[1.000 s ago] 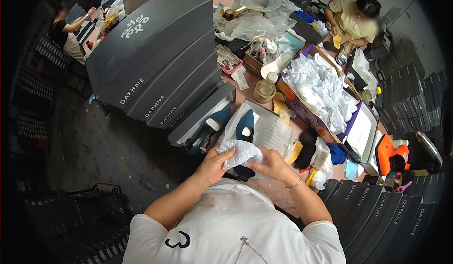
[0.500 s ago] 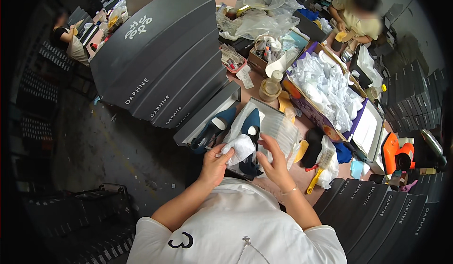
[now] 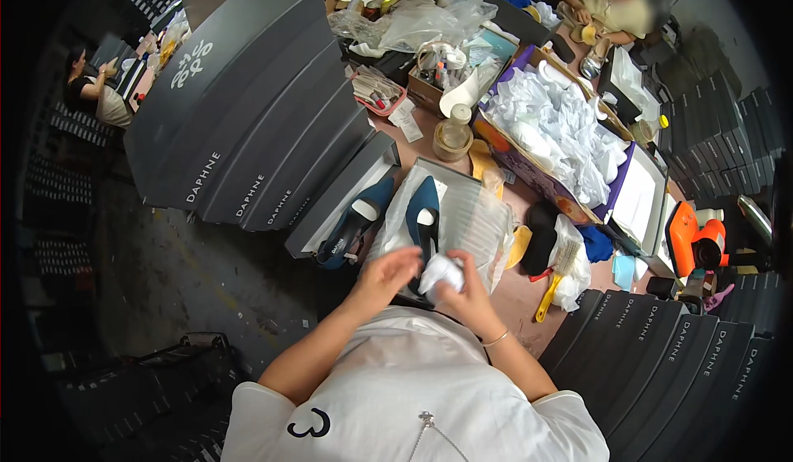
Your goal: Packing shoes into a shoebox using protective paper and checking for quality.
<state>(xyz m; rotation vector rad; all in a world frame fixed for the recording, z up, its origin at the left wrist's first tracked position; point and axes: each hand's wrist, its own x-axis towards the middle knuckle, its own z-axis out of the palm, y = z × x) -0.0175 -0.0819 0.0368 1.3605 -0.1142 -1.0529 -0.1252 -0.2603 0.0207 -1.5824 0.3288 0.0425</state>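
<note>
My right hand [image 3: 471,298] holds a crumpled wad of white tissue paper [image 3: 443,275] low in front of me. Beside the wad, my left hand [image 3: 387,277] has its fingers stretched out and slightly blurred, holding nothing. Just beyond the hands, a teal pointed slingback shoe [image 3: 424,189] lies on translucent wrapping in an open shoebox [image 3: 446,170]. Its mate, another teal slingback [image 3: 376,196], rests to the left, against a long dark box part [image 3: 373,158]. Both shoes have a pale insole area; the heel end of the nearer one is partly hidden by my hands.
Stacked dark shoeboxes [image 3: 248,98] rise at the left, and more shoeboxes [image 3: 652,354] stand at the lower right. A purple carton [image 3: 615,185] of crumpled tissue, a glue jar [image 3: 453,138], a yellow-handled brush [image 3: 548,298] and an orange heat gun [image 3: 684,235] crowd the table. Two people work farther off.
The tissue has passed from my left hand to my right and is now balled smaller. My left hand has let go with its fingers stretched. The view has shifted slightly.
</note>
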